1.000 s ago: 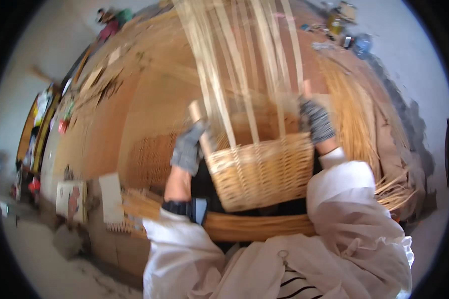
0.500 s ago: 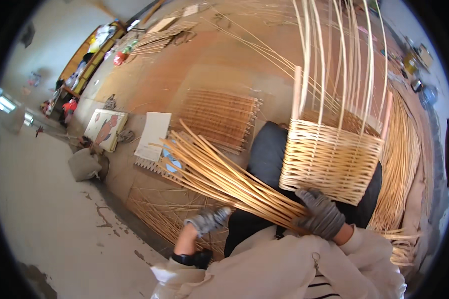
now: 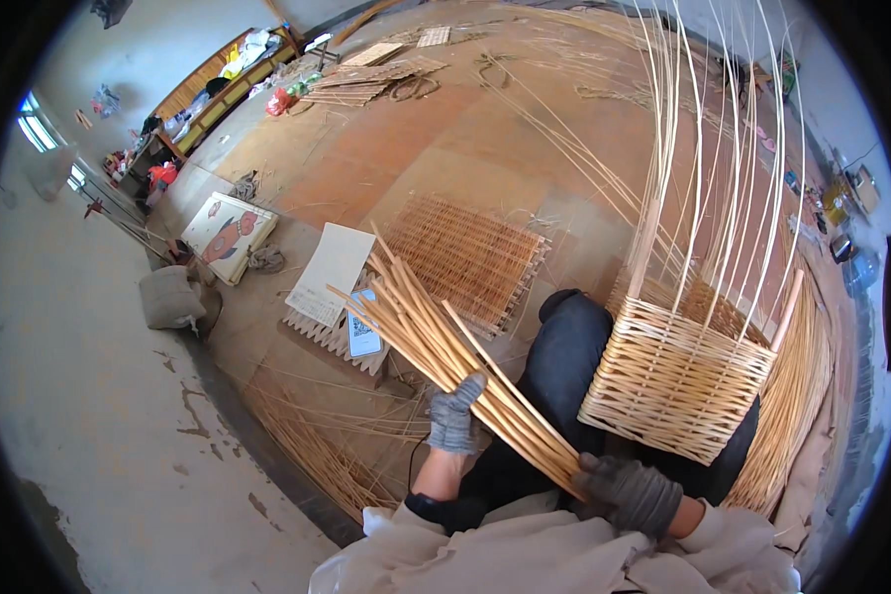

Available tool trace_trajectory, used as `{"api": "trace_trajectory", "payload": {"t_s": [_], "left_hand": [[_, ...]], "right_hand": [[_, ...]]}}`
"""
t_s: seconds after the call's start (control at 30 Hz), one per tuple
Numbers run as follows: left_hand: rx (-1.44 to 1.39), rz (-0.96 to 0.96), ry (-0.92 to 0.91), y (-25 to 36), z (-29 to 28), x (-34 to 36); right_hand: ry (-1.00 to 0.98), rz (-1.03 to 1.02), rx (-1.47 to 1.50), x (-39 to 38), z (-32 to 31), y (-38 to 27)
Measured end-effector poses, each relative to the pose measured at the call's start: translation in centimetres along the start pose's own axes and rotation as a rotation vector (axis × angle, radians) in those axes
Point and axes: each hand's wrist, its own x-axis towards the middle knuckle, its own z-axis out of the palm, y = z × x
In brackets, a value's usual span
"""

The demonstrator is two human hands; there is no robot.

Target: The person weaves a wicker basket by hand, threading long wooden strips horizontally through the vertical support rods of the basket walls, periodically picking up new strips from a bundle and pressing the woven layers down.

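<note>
My left hand, in a grey knit glove, is closed round a bundle of tan wicker rods slanting up to the left across my lap. My right hand, in a darker glove, grips the lower right end of the same bundle. Just above it, a woven wicker basket rests on my dark-trousered leg, with long pale stakes standing up from its rim and a thicker pole at each of two corners.
A woven panel, white paper, blue-and-white card and illustrated book lie left of me. Loose rods line the right. A grey cushion sits by the left wall; a cluttered bench stands at back left.
Both hands have left the basket, which now sits on my leg to the right. My right hand took the rods first; my left hand has since risen and closed round them.
</note>
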Motion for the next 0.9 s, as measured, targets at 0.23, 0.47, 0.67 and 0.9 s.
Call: {"api": "trace_trajectory", "payload": {"t_s": [0.23,0.47,0.67,0.9], "left_hand": [[-0.121,-0.015,-0.319,2.7,1.5,-1.7],[-0.184,0.01,-0.284,0.7,0.6,-0.6],[-0.038,0.043,-0.048,-0.9,-1.7,-0.2],[0.654,0.485,0.075,-0.3,1.1,1.4]], "right_hand": [[0.174,0.384,0.458,7.2,-1.2,-0.4],[0.269,0.361,0.385,8.1,-1.4,-0.4],[0.304,0.526,1.211,7.1,-4.6,3.0],[0.193,0.393,1.318,6.2,-6.3,3.4]]}}
